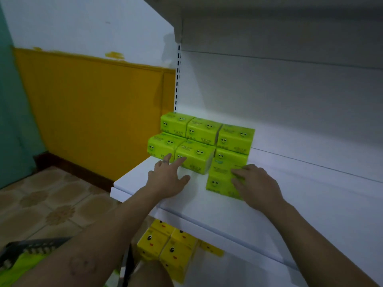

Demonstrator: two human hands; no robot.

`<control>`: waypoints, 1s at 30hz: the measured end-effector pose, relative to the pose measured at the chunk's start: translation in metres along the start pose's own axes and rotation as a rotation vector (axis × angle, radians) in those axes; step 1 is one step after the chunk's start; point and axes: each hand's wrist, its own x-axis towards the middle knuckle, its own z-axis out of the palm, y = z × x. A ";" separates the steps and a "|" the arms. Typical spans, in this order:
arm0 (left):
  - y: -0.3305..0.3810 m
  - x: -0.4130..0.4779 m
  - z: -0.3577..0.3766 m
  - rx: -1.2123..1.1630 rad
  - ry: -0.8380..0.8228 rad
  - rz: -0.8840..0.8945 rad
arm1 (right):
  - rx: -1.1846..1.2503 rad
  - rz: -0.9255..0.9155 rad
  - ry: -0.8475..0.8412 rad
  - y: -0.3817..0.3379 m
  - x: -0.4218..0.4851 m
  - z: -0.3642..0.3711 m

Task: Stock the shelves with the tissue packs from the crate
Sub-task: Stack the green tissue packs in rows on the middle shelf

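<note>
step in hand: placing and squaring up. my right hand [258,184] holds a loose pack [217,179] of green tissues on the white shelf [290,204]. its fingers [238,172] are curled over the pack's right side. this pack sits at the front right of the green stack [204,131], touching the pack behind it but skewed and sticking out toward me.

my left hand [167,179] grips nothing. its fingers are straight and spread, and the tips rest against the two front packs [196,156] at the stack's left, steadying or nudging them, i judge.

the stack stands at the shelf's left end near the back panel, two layers high. more green packs [18,264] show in the dark crate [35,246] at bottom left, so the job is only partly done, i judge.

next move, my guess: push the loose pack back and turn it flush with its neighbours so the front line is even, left hand bracing the row. then let go and reach down to the crate for another.

labels: green wrappers printed with smiley faces in sunglasses. there is some printed text, too blurred to read, so no brand can be made out. the yellow packs [172,247] on the lower shelf show a chick-like face with dark eyes and an orange mark. their writing can't be read either.
</note>
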 end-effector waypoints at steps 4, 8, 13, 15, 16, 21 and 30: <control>-0.004 0.024 0.006 -0.002 -0.057 -0.048 | 0.045 0.075 0.014 -0.001 0.036 0.012; -0.008 0.037 0.013 -0.108 -0.057 -0.019 | -0.001 0.104 -0.004 -0.007 0.056 0.014; -0.015 0.033 0.007 -0.193 -0.108 0.025 | -0.008 0.179 0.084 -0.020 0.042 0.012; -0.016 0.022 0.002 -0.254 -0.054 0.060 | 0.064 0.095 0.267 -0.043 0.026 0.011; -0.017 0.015 0.000 -0.284 -0.012 0.074 | 0.114 -0.010 0.344 -0.061 0.015 0.013; -0.052 -0.032 -0.019 -0.391 0.121 0.106 | 0.327 -0.316 0.221 -0.165 -0.031 0.041; -0.211 -0.129 -0.016 -0.358 0.432 -0.338 | 0.407 -0.539 -0.174 -0.283 -0.047 0.134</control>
